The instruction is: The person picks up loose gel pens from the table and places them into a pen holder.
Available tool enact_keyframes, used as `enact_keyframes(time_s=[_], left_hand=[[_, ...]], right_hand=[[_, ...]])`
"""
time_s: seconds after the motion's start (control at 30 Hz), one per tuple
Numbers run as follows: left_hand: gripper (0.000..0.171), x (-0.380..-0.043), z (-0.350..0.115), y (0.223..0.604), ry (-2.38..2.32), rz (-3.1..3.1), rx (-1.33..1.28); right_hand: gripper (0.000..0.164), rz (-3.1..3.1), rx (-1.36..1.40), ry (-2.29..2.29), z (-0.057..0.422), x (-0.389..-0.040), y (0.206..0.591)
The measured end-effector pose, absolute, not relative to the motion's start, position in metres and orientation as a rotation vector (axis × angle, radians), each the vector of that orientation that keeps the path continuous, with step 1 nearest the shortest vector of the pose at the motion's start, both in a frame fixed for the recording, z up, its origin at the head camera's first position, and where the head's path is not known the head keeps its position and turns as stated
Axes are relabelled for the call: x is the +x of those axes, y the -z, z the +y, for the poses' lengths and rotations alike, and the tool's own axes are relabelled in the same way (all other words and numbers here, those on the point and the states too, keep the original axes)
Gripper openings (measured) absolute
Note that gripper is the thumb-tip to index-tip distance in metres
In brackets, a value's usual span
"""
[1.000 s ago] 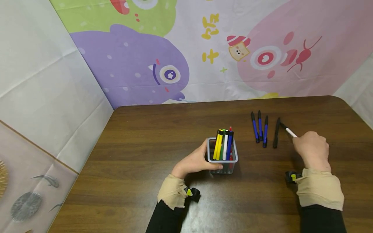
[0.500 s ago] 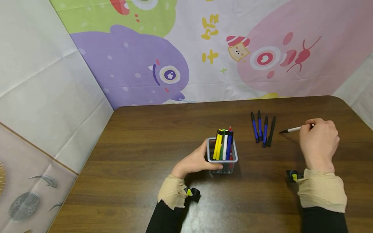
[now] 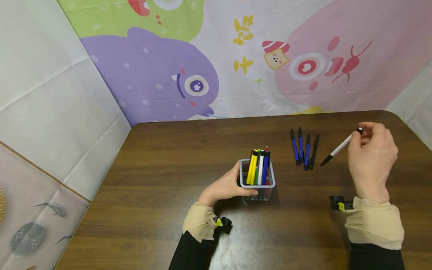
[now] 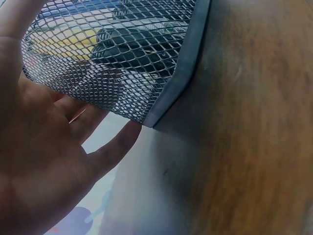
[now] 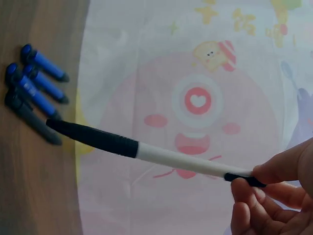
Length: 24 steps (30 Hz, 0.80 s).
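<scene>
My left hand (image 3: 227, 185) grips the side of a mesh pen holder (image 3: 258, 193), thumb along its near face. Inside stand several pens and markers (image 3: 258, 168) in yellow, green, white, blue and red; through the mesh in the left wrist view their lower ends (image 4: 132, 49) show. At the right, my right hand (image 3: 372, 161) pinches a white pen (image 3: 341, 145) by its clip end between thumb and fingers. Its black grip and tip slant down to the left over the table. The right wrist view shows the white pen (image 5: 181, 160) along its full length.
Several blue pens (image 3: 300, 148) and a black pen (image 3: 314, 152) lie side by side on the brown table (image 3: 168, 168), between the pen holder and my right hand. A cartoon-printed cloth (image 3: 236, 93) hangs behind the far edge.
My right hand has drawn the white pen away from the black pen, to the right, and tilted it tip-down. The black pen has shifted left toward the blue pens. The left hand stays put.
</scene>
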<state>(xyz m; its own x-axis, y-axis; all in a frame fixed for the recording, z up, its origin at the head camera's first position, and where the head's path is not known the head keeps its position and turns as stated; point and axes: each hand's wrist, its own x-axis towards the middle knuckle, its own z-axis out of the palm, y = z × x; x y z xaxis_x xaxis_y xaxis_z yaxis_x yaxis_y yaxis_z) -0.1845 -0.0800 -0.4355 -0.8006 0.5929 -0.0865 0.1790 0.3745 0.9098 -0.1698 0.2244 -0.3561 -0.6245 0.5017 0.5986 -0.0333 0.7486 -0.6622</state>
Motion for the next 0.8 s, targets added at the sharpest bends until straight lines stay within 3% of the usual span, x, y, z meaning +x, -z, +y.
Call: enact_keyframes(time_s=[0.8], left_hand=[[0.079,-0.184,-0.08,0.434,-1.422,2.205,0.666]], right_hand=[[0.019,-1.946,-0.193,-1.342,0.2,-0.16,0.335]])
